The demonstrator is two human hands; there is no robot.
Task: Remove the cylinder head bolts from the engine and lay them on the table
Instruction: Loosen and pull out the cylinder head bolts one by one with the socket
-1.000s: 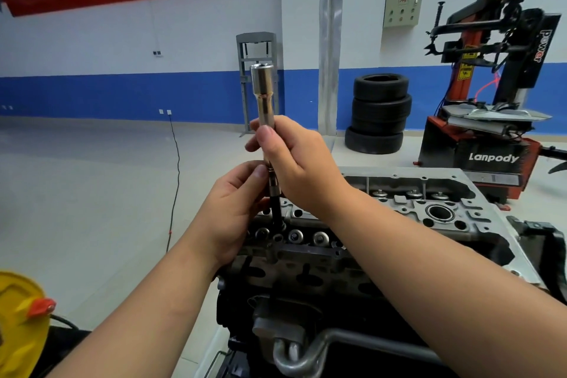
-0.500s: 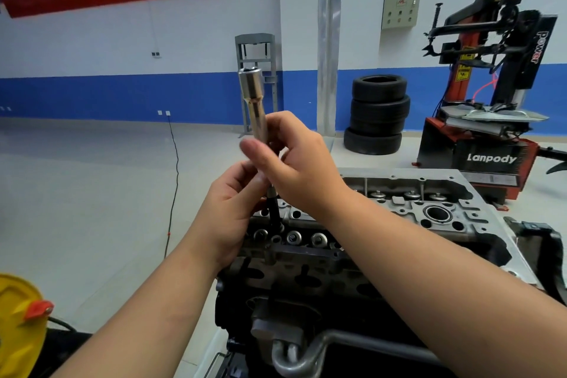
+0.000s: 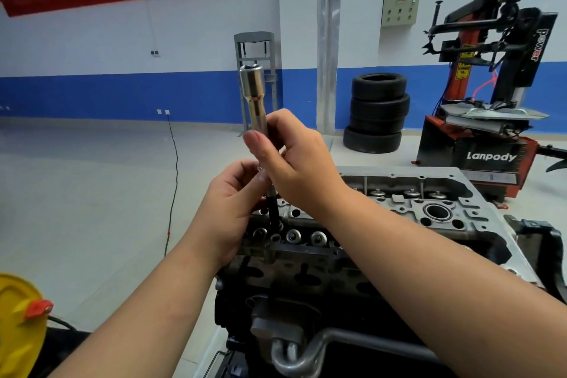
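Note:
The engine [image 3: 399, 215] fills the lower middle, its grey cylinder head open on top. A long silver socket [image 3: 254, 98] stands nearly upright above the head's near left end. A dark cylinder head bolt [image 3: 273, 209] hangs below it, its lower end at a hole in the head. My right hand [image 3: 294, 169] grips the socket's lower part. My left hand [image 3: 233, 202] holds the tool just under it, beside the bolt's shank. Bolt heads with washers [image 3: 293, 236] sit in a row along the head's near edge.
A stack of tyres [image 3: 376, 112] stands by the blue-striped wall. A red and black tyre changer [image 3: 491, 120] is at the right. A yellow object with an orange cap [image 3: 21, 322] sits at the lower left. A black cable [image 3: 175, 181] runs across the floor.
The socket's top has tipped slightly to the left, and my right hand has shifted its fingers on it. My left hand stays under it.

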